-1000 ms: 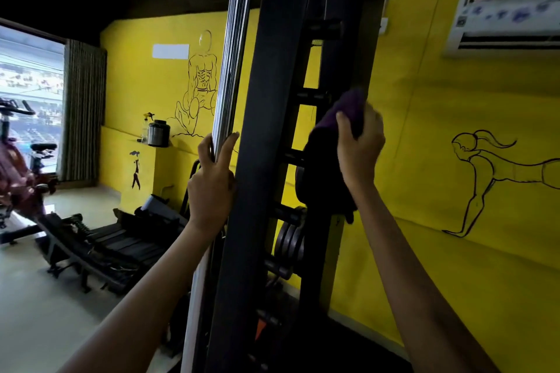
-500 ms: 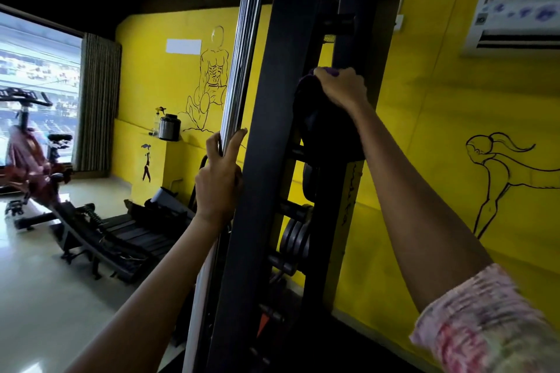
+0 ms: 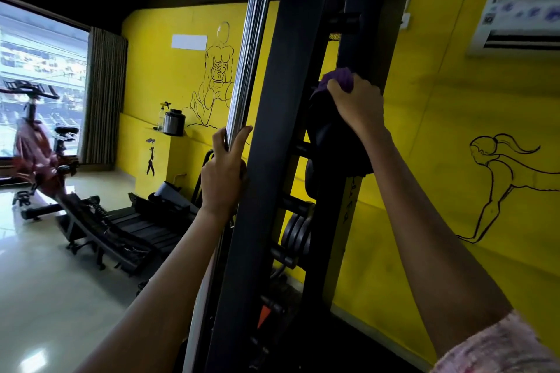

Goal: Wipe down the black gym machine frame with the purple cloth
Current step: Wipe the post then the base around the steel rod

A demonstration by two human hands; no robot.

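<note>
The black gym machine frame (image 3: pixel 272 130) rises through the middle of the view as a thick slanted upright, with a second black post (image 3: pixel 348 221) behind it. My right hand (image 3: pixel 357 103) grips the purple cloth (image 3: pixel 339 79) and presses it against that rear post high up; most of the cloth hangs dark in shadow below my fingers. My left hand (image 3: pixel 222 172) holds the chrome guide rod (image 3: pixel 251 45) just left of the front upright, fingers curled round it.
Black weight plates (image 3: pixel 298 235) sit on pegs between the posts. A folded black bench (image 3: pixel 121 230) and an exercise bike (image 3: pixel 36 142) stand on the shiny floor at left. The yellow wall (image 3: pixel 439 136) is close behind, with an air conditioner (image 3: pixel 521 21) at upper right.
My right hand slid the cloth up the rear post from mid height to high up, then eased slightly down. My left hand stayed on the chrome rod.
</note>
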